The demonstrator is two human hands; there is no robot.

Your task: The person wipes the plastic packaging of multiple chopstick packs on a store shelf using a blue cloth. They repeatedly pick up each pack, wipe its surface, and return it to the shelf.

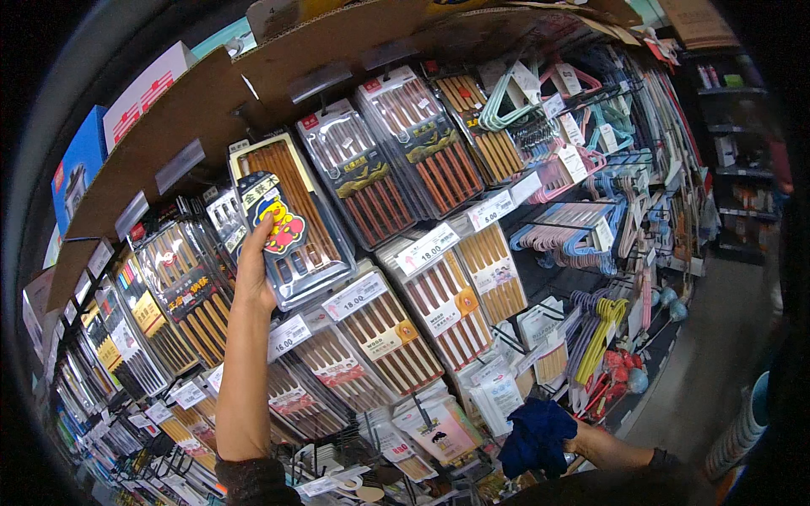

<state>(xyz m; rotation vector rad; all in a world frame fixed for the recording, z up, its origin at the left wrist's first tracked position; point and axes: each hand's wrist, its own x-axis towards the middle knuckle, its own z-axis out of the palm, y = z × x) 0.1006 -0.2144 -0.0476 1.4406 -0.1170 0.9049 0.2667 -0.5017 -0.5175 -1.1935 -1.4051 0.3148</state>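
My left hand (pixel 256 269) reaches up and grips a blister pack of brown wooden chopsticks (pixel 307 202) by its lower left side. The thumb lies on the front, over a dark card with a yellow cartoon duck. The pack tilts at the upper row of the rack, and whether it still hangs on its hook I cannot tell. Low on the right, my right hand (pixel 577 436) holds a bunched navy blue cloth (pixel 538 436), which covers most of the fingers. Just right of the held pack hang dark red chopstick packs (pixel 361 177).
Price tags (pixel 430 248) jut out below the upper row. More wood chopstick packs (pixel 392 338) hang beneath. Plastic clothes hangers (pixel 566 228) stick out on the right. A cardboard edge (pixel 152 126) runs above. Stacked buckets (pixel 737 436) stand on the floor at lower right.
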